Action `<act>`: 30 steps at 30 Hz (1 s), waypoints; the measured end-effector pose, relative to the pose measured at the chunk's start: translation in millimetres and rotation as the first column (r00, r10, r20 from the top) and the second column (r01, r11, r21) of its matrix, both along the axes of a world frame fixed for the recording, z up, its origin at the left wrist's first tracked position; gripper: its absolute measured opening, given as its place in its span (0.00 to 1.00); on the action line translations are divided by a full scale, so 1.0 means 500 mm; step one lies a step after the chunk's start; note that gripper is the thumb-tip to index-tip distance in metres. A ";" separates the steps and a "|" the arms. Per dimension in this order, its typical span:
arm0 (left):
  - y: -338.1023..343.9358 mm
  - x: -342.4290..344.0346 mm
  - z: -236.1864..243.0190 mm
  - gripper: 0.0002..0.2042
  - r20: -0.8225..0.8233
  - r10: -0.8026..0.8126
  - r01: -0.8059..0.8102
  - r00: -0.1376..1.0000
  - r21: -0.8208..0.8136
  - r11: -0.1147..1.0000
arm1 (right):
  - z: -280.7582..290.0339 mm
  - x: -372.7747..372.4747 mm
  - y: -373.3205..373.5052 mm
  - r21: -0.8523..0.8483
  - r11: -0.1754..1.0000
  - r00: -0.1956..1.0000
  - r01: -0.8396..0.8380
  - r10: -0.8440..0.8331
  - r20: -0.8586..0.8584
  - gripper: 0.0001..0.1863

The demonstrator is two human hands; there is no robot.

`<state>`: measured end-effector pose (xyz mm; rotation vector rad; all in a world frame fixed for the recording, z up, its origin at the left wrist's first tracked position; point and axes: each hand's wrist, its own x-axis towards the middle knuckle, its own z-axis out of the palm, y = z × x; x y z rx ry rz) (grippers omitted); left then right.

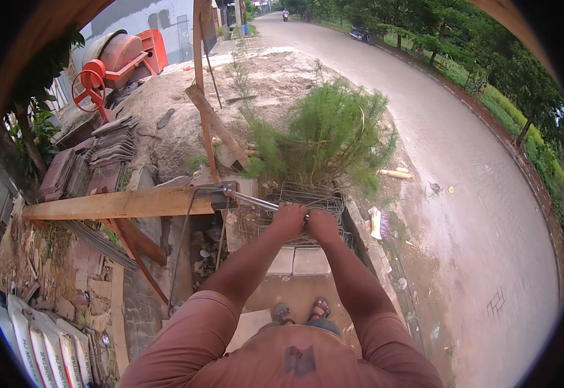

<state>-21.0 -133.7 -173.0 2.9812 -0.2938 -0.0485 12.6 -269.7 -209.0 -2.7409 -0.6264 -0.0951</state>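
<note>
My left hand (pixel 288 222) and my right hand (pixel 323 226) are side by side in front of me, both closed round the end of a shiny metal bar (pixel 254 200). The bar slants up to the left, to a dark metal fitting (pixel 220 196) on the end of a wooden beam (pixel 120 204). A thin dark rod (pixel 184 252) hangs down from near that fitting. Whether the bar is hooked on a rod there is too small to tell. Behind and below my hands lie bent wire frames (pixel 311 196), partly hidden by them.
A feathery green bush (pixel 327 132) grows just beyond. Stacked roof tiles (pixel 104 152), an orange concrete mixer (pixel 123 64) and white bags (pixel 46 339) stand to the left. Slanted wooden braces (pixel 141 242) support the beam. A paved road (pixel 469 194) runs along the right.
</note>
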 end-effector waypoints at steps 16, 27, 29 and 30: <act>0.084 -0.118 -0.015 0.17 0.184 -0.078 0.137 0.980 -0.333 0.933 | 0.082 -0.144 0.025 0.044 0.998 0.986 -0.046 0.053 -0.156 0.09; 0.456 -0.604 -0.083 0.29 -0.143 0.906 -0.911 0.398 -0.178 0.373 | 0.027 -0.054 -0.008 0.016 0.982 0.884 -0.188 0.177 -0.432 0.23; 0.434 -0.680 -0.106 0.28 -0.311 0.906 -0.958 0.288 -0.100 0.270 | -0.027 -0.019 -0.024 0.068 0.969 0.882 -0.236 0.243 -0.403 0.21; 0.418 -0.696 -0.109 0.28 -0.312 0.912 -0.963 0.265 -0.139 0.233 | -0.055 -0.002 -0.029 0.091 0.958 0.873 -0.271 0.285 -0.395 0.21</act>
